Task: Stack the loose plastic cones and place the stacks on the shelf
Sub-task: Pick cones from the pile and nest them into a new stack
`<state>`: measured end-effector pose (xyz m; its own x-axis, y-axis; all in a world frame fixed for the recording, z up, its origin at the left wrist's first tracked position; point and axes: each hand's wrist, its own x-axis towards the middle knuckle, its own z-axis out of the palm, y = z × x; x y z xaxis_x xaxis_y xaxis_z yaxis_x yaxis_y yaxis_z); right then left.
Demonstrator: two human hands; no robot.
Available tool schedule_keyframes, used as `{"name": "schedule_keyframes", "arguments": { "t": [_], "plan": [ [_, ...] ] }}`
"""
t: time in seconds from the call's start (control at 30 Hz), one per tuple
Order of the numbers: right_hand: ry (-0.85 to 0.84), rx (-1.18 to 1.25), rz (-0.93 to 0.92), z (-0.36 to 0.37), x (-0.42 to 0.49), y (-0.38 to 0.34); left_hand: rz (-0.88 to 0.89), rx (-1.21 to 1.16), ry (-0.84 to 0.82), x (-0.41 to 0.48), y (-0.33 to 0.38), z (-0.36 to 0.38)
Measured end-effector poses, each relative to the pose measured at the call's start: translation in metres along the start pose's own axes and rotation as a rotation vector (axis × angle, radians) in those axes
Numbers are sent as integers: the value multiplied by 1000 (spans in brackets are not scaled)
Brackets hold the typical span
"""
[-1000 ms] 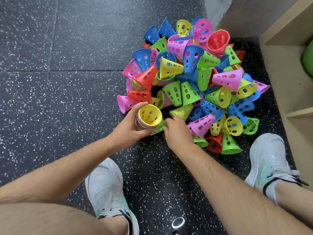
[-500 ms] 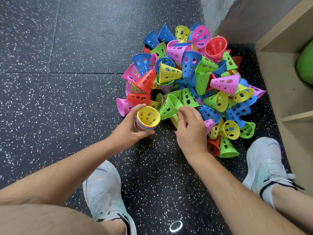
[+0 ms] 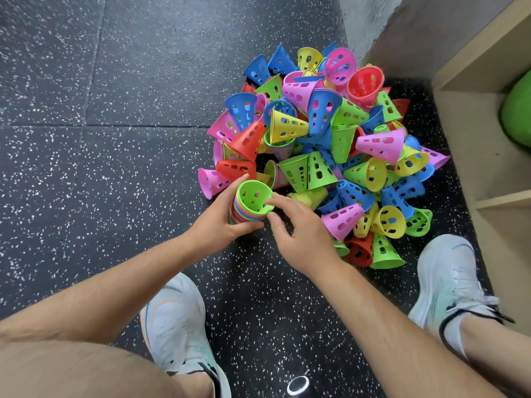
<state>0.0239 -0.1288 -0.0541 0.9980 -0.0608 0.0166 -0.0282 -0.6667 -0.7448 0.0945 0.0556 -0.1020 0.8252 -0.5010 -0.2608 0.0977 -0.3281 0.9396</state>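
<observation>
Clamping the green-topped stack of nested plastic cones (image 3: 252,198), the left hand (image 3: 215,222) is holding it just beside the colourful loose-cone heap (image 3: 330,139); the right hand (image 3: 304,237), grip apart, is touching its rim.

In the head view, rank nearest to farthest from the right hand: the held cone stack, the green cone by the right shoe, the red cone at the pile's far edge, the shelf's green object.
From the right hand:
1. Cone stack, at its fingers, left.
2. Green cone, right, by the shoe.
3. Red cone, far back.
4. Green object, on the shelf, far right.
</observation>
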Motion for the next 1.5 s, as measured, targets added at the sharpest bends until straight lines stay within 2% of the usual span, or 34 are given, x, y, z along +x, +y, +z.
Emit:
{"name": "schedule_keyframes", "arguments": {
  "t": [0.1,0.2,0.37,0.53,0.7,1.0,1.07,1.13,1.2,1.4,1.47,1.5],
  "plan": [
    [37,-69,68,-5,-1,6,1,17,-14,0,2,1],
    [103,-252,139,-6,-4,23,10,33,-23,1,3,3],
    [-102,-502,288,-7,-8,40,-1,34,-47,2,4,2],
    [-146,-573,288,-1,-5,39,-5,50,-55,2,4,1],
    [-31,-439,268,-1,-5,33,2,47,-46,2,1,2],
    [419,-87,170,-15,2,14,8,73,-51,4,-3,1],
    [462,-34,169,-17,7,6,7,72,-54,4,-4,1],
    [435,-22,165,-16,11,-1,7,73,-60,4,-6,1],
    [336,-64,151,-11,12,-5,11,81,-69,5,-7,2],
    [-134,-249,160,4,-5,1,34,73,-88,3,-9,-1],
    [-138,-186,174,0,-14,5,44,83,-101,3,-8,1],
    [-82,-141,185,-3,-20,8,52,100,-103,2,-7,2]
  ]
}}
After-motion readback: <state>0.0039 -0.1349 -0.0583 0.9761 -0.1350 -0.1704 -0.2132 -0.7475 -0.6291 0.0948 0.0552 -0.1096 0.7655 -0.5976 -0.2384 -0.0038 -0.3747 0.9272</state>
